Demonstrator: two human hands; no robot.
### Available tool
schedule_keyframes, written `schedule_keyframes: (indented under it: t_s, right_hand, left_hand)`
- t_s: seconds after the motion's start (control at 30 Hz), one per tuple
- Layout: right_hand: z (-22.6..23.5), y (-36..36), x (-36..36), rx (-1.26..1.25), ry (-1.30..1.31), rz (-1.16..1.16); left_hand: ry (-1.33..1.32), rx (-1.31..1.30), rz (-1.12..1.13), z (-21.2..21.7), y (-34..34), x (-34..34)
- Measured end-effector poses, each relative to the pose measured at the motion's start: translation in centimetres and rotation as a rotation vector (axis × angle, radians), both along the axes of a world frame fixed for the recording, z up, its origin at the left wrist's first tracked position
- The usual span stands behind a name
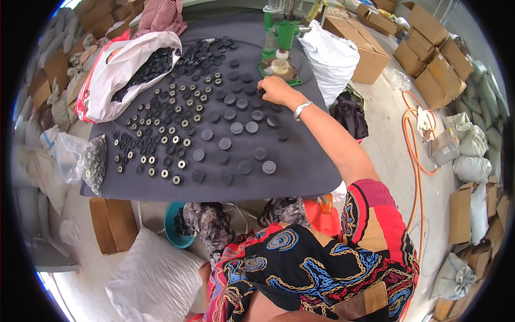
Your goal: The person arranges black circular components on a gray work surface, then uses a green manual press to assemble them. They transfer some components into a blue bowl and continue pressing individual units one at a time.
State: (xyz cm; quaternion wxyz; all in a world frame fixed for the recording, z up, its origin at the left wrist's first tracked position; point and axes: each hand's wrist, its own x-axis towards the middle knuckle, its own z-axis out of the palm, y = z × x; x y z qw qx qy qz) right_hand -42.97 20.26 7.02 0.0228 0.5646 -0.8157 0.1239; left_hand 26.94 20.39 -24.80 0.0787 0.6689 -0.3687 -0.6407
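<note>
At the far right part of the grey cloth-covered table (300, 177), my right hand (277, 90) is closed, its fingertips pinched on a black round cap (261, 93). Just beyond it stands a green hand press (284, 35), with a pale round piece (279, 66) on its base. Loose black caps (225, 144) lie spread over the middle of the table. Left of them are rows of black rings, several with a metal ringed insert (182, 165). My left hand is out of sight; only part of that arm shows low by my side.
An open white sack (99, 88) of black parts lies at the table's left, near a clear bag of small metal parts (95, 163). Another white sack (335, 53) stands right of the press. Below are a teal basin (173, 228) and cardboard box (112, 222). An orange hose (416, 155) crosses the floor.
</note>
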Motion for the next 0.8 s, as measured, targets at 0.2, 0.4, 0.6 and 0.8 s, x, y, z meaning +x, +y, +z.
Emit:
schedule_keyframes:
  t_s: [0.2, 0.4, 0.6, 0.8]
  right_hand:
    - [1.3, 2.9, 0.5, -0.243, -0.003, -0.086]
    - [3.2, 15.1, -6.4, -0.682, -0.316, -0.420]
    - [-4.9, 26.1, -4.6, -0.518, -0.124, -0.620]
    - [-16.7, 28.0, 1.6, 0.048, -0.189, -0.648]
  left_hand:
    - [0.132, -0.316, 0.056, 8.0, -1.4, -4.1]
    - [0.120, -1.231, -0.178, 23.9, -1.1, -16.0]
    - [0.459, -1.730, -0.869, 32.7, 1.3, -30.0]
    - [0.529, -1.768, -1.642, 33.8, 8.0, -44.0]
